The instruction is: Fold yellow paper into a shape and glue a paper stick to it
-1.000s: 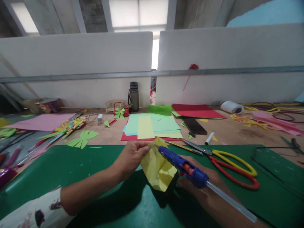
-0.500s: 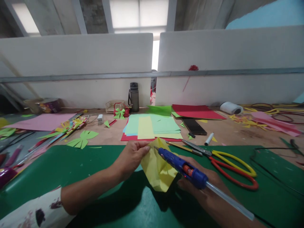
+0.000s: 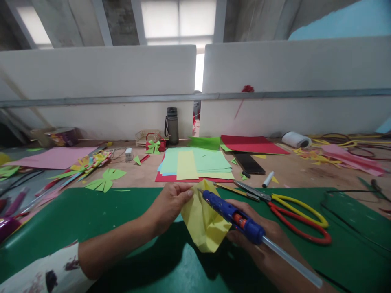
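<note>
Lower centre of frame, over green mat (image 3: 91,219): yellow folded paper (image 3: 204,228), pinched at upper edge by left hand (image 3: 169,203). Just right of it: blue glue gun (image 3: 232,215), clenched in right hand (image 3: 262,244), nozzle at paper's top. Farther right, on mat: red-yellow scissors (image 3: 293,211). Above, mid-frame: coloured paper stack (image 3: 195,162).

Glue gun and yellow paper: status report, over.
Left hand pinches yellow paper at its top edge. Right hand grips glue gun, nozzle at the paper's top. Scissors lie on the green mat to the right, apart from both hands.
</note>
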`<state>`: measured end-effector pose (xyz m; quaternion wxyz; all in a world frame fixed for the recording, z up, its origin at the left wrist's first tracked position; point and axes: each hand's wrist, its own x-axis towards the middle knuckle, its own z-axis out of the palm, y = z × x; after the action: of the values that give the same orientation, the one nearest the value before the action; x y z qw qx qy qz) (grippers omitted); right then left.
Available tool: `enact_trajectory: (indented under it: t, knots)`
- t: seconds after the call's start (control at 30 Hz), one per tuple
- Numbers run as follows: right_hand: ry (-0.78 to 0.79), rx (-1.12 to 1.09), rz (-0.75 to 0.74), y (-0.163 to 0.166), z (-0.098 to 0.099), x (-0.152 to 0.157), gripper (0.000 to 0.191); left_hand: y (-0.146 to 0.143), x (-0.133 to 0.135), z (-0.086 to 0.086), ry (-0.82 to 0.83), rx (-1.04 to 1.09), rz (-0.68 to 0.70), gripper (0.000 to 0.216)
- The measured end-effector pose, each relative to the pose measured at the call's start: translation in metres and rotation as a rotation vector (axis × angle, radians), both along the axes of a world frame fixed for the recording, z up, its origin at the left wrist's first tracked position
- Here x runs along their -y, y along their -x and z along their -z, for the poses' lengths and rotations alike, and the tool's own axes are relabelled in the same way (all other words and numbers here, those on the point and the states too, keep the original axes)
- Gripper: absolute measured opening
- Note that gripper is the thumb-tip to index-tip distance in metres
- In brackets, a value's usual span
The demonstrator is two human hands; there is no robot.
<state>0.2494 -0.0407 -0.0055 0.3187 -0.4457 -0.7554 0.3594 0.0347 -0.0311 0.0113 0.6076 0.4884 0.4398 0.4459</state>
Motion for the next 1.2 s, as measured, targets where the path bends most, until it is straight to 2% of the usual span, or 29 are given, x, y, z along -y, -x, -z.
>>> enact_trajectory:
  t: [0.13, 0.27, 0.47, 0.7, 1.03, 1.2]
  knots:
    - [0.007, 0.010, 0.034, 0.000, 0.001, 0.001, 0.047, 0.000, 0.000, 0.000, 0.009, -0.009, -0.011, 0.030]
    - [-0.001, 0.001, 0.001, 0.000, 0.000, 0.004, 0.047, 0.001, -0.001, 0.001, 0.003, 0.005, -0.017, 0.028]
    - [-0.053, 0.033, 0.023, -0.002, 0.002, 0.000, 0.046, 0.000, -0.001, 0.002, -0.028, 0.020, 0.045, 0.032]
    - [-0.038, 0.045, 0.015, -0.002, 0.001, 0.003, 0.048, 0.001, -0.002, 0.002, -0.001, 0.024, 0.000, 0.030]
    - [-0.177, 0.150, -0.021, -0.007, 0.006, 0.000, 0.048, 0.001, -0.002, 0.002, 0.020, 0.034, -0.025, 0.035]
    - [-0.199, 0.124, 0.025, -0.004, 0.009, 0.003, 0.048, 0.000, -0.001, -0.002, -0.026, -0.004, -0.039, 0.035]
